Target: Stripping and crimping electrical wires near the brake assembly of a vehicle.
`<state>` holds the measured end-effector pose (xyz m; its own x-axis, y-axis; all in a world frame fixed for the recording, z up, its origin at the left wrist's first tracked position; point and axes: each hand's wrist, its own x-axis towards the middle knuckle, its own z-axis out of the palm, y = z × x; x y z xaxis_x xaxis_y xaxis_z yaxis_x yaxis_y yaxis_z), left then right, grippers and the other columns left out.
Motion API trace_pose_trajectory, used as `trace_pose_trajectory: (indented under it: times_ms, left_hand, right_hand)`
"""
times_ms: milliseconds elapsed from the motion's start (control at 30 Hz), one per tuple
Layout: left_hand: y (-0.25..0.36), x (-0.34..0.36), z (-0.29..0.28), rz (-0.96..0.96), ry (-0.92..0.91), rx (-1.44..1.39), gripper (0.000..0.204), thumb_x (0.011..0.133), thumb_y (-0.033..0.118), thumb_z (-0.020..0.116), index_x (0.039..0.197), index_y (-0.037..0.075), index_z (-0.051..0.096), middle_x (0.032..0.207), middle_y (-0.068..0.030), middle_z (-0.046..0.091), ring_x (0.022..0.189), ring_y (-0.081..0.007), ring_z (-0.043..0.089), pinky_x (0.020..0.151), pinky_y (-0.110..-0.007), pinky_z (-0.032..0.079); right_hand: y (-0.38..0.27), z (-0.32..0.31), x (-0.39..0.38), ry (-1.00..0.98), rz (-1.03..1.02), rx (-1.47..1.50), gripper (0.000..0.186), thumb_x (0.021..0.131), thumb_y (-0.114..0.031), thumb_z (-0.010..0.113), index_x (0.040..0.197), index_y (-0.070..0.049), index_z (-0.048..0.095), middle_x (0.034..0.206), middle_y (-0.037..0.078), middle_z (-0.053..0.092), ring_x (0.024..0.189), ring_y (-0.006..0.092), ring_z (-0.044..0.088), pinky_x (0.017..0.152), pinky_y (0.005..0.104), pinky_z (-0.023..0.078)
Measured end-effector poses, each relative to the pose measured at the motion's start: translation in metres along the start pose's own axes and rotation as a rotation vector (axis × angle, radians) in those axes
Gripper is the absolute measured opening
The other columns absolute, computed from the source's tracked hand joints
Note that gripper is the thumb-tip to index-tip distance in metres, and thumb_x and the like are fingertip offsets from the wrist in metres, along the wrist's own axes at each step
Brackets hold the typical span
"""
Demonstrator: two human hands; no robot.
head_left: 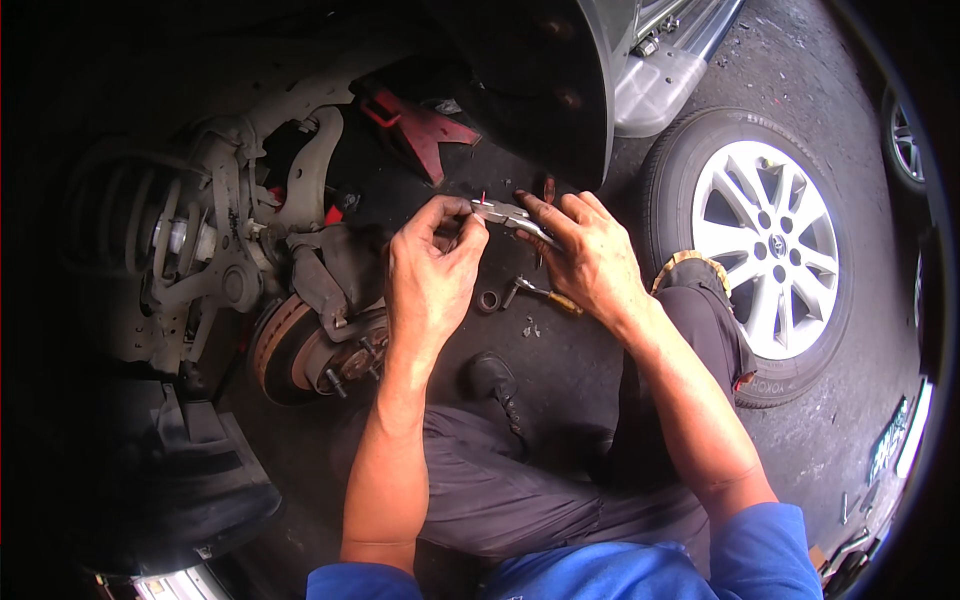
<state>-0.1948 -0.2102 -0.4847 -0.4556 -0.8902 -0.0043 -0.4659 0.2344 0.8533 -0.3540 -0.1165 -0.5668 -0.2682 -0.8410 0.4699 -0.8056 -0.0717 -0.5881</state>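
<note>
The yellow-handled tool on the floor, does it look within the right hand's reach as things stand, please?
Not straight away, it seems: the right hand holds silver pliers, which would likely need setting down first, though nothing appears to cover the yellow-handled tool.

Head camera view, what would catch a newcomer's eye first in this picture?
Probably the big wheel with bright silver spokes on the dark floor at the right. Next, near the middle, come the two bare hands: the right hand holds pliers, and the left hand has its fingertips close to their tip. At the left, a bare brake disc shows, with a red stand at the upper middle.
</note>
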Motion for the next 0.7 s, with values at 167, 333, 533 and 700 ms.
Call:
trace_pose_trajectory:
  times_ms: [167,333,533,700]
  left_hand:
    - [-0.001,0.001,-0.001,0.025,0.016,0.047,0.013,0.099,0.007,0.069,0.103,-0.004,0.07,0.078,0.0016,0.064,0.065,0.0005,0.052,0.055,-0.021,0.038]
    - [-0.002,0.002,-0.001,0.066,0.019,0.092,0.013,0.099,0.008,0.07,0.104,-0.004,0.07,0.08,0.0016,0.066,0.067,-0.0003,0.053,0.057,-0.021,0.041]
    - [-0.005,0.001,-0.001,0.023,-0.009,-0.005,0.014,0.099,0.009,0.073,0.106,-0.003,0.07,0.085,0.0007,0.068,0.069,-0.0019,0.056,0.061,-0.02,0.045]
    - [-0.01,0.002,0.0,0.093,0.021,0.014,0.015,0.1,0.01,0.073,0.106,-0.003,0.07,0.084,0.0007,0.068,0.069,-0.0022,0.057,0.06,-0.02,0.046]
  right_hand:
    - [-0.001,-0.001,0.001,-0.027,0.002,-0.02,0.05,0.089,-0.018,0.08,0.137,-0.009,0.069,0.084,0.009,0.053,0.082,0.0271,0.055,0.077,0.039,0.052]
    - [0.0,0.002,0.0,-0.02,0.005,-0.013,0.048,0.089,-0.018,0.08,0.135,-0.009,0.069,0.084,0.009,0.053,0.081,0.0271,0.056,0.078,0.039,0.052]
    - [0.001,0.004,0.001,0.026,0.001,0.023,0.043,0.09,-0.021,0.08,0.131,-0.009,0.072,0.084,0.009,0.056,0.081,0.0273,0.058,0.077,0.0397,0.053]
    - [0.0,0.003,0.002,0.017,0.011,0.028,0.042,0.091,-0.023,0.08,0.13,-0.009,0.072,0.084,0.009,0.056,0.081,0.0278,0.059,0.077,0.0399,0.054]
